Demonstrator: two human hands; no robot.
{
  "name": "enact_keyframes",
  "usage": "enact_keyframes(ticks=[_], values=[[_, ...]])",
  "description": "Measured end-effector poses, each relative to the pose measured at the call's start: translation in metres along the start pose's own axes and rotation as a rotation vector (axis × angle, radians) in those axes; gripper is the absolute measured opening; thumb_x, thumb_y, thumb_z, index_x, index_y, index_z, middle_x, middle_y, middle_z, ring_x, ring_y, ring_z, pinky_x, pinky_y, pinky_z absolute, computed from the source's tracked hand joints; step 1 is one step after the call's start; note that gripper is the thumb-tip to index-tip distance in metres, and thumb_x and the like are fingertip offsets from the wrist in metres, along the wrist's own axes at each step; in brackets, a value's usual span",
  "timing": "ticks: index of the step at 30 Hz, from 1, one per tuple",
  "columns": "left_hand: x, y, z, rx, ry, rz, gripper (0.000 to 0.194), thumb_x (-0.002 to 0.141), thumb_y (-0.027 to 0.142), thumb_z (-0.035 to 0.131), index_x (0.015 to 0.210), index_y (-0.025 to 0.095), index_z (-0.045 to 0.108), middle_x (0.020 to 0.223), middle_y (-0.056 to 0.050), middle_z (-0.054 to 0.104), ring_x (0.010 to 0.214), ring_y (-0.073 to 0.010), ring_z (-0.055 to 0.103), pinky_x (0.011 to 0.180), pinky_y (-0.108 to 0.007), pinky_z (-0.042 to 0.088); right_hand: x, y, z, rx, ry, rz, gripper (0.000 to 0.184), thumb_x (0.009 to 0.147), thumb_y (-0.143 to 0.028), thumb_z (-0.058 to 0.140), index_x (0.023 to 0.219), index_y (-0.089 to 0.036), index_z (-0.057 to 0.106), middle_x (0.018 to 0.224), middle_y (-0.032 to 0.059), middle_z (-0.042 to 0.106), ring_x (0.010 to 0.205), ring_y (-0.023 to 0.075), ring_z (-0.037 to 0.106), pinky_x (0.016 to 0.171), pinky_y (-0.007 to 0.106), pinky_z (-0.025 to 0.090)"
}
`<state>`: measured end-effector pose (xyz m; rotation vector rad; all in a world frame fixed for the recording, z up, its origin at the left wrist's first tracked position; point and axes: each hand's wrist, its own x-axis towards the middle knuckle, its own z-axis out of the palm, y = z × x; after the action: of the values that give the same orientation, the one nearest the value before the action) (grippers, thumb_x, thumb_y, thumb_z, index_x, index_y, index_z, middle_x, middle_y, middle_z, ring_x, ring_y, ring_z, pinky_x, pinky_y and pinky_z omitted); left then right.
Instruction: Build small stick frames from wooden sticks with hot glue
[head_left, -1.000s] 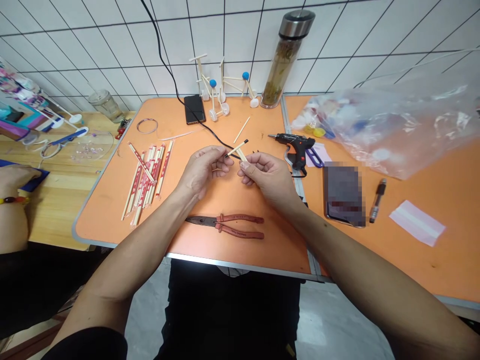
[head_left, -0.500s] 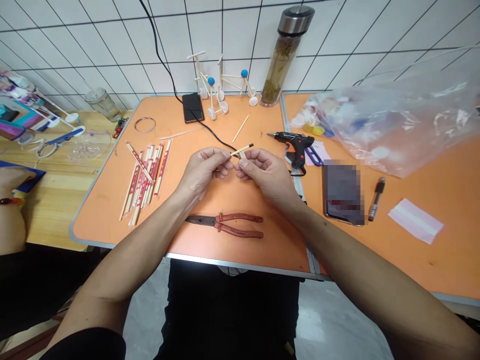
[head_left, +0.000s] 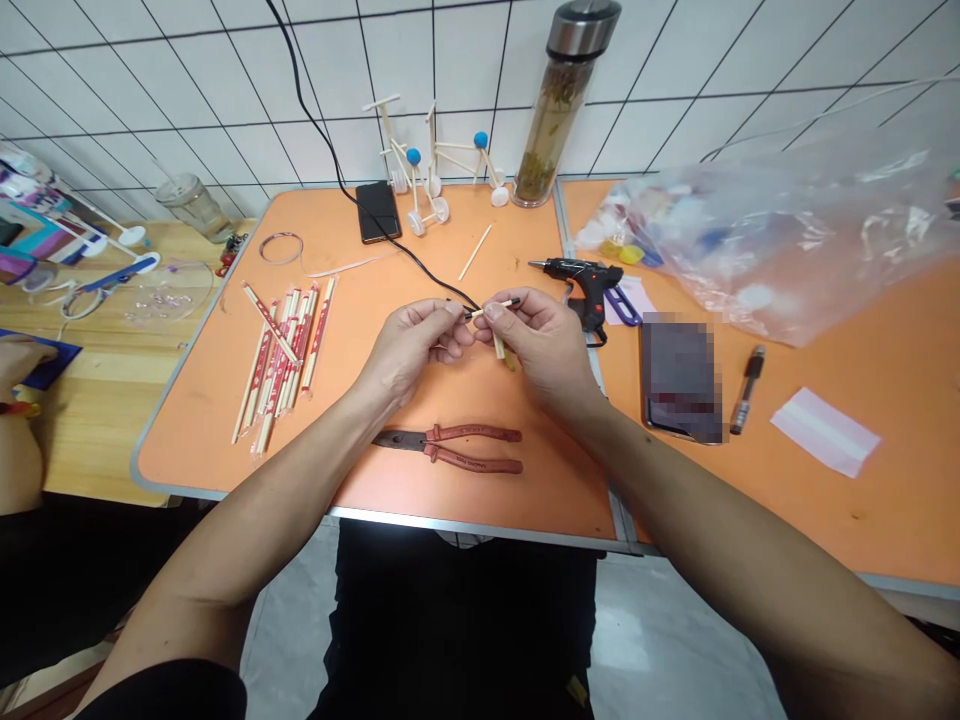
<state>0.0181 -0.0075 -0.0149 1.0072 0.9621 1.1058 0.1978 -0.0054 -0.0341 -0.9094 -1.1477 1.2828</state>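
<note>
clear plastic bag (head_left: 780, 235): bottle caps (head_left: 631, 255) | glass flask (head_left: 551, 140): tea leaves (head_left: 541, 165) | left hand (head_left: 412, 350), right hand (head_left: 536, 345): fingers pinched on black-tipped wooden stick (head_left: 507, 303), between hands, above counter (head_left: 187, 430)

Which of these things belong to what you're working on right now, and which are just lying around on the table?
In the job:
left hand
right hand
black-tipped wooden stick
second wooden stick

Lying about, untouched:
red-handled pliers
hot glue gun
paper-wrapped chopsticks
black phone
steel-capped glass bottle
</note>
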Motion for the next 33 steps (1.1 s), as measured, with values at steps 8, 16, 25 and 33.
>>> enact_keyframes(ticks=[8,16,25,33], values=[[-0.0003,0.0028,0.0010,-0.027,-0.001,-0.044,0.036,0.084,0.050,0.090,0.083,0.018,0.074,0.074,-0.002,0.075,0.060,-0.0088,0.063,0.059,-0.020,0.050,-0.0008,-0.0018,0.0002,-0.022,0.037,-0.019,0.052,0.077,-0.068,0.099,0.094,-0.023,0.077,0.085,0.0020,0.080,0.079,0.0173,0.078,0.071,0.028,0.061],[-0.0007,-0.0009,-0.0008,-0.038,-0.030,-0.013,0.038,0.079,0.050,0.096,0.081,0.018,0.076,0.074,-0.001,0.075,0.061,-0.0082,0.063,0.059,-0.020,0.049,-0.0007,0.0000,0.0014,-0.038,0.028,-0.013,0.052,0.079,-0.069,0.097,0.093,-0.024,0.075,0.087,0.0030,0.083,0.080,0.0179,0.079,0.073,0.030,0.064],[-0.0008,-0.0002,0.0028,-0.073,-0.022,-0.022,0.034,0.079,0.039,0.099,0.077,0.016,0.075,0.071,-0.001,0.074,0.059,-0.0069,0.060,0.058,-0.019,0.048,-0.0006,0.0007,0.0038,-0.046,0.022,-0.034,0.055,0.076,-0.072,0.096,0.091,-0.024,0.074,0.087,0.0026,0.082,0.079,0.0170,0.077,0.081,0.032,0.068],[-0.0012,-0.0018,0.0051,-0.062,-0.007,-0.025,0.035,0.083,0.044,0.097,0.081,0.018,0.074,0.073,0.000,0.073,0.061,-0.0076,0.061,0.061,-0.020,0.050,-0.0017,-0.0024,0.0029,-0.044,0.033,-0.028,0.053,0.079,-0.071,0.096,0.092,-0.025,0.073,0.087,0.0024,0.080,0.083,0.0193,0.078,0.083,0.035,0.068]])
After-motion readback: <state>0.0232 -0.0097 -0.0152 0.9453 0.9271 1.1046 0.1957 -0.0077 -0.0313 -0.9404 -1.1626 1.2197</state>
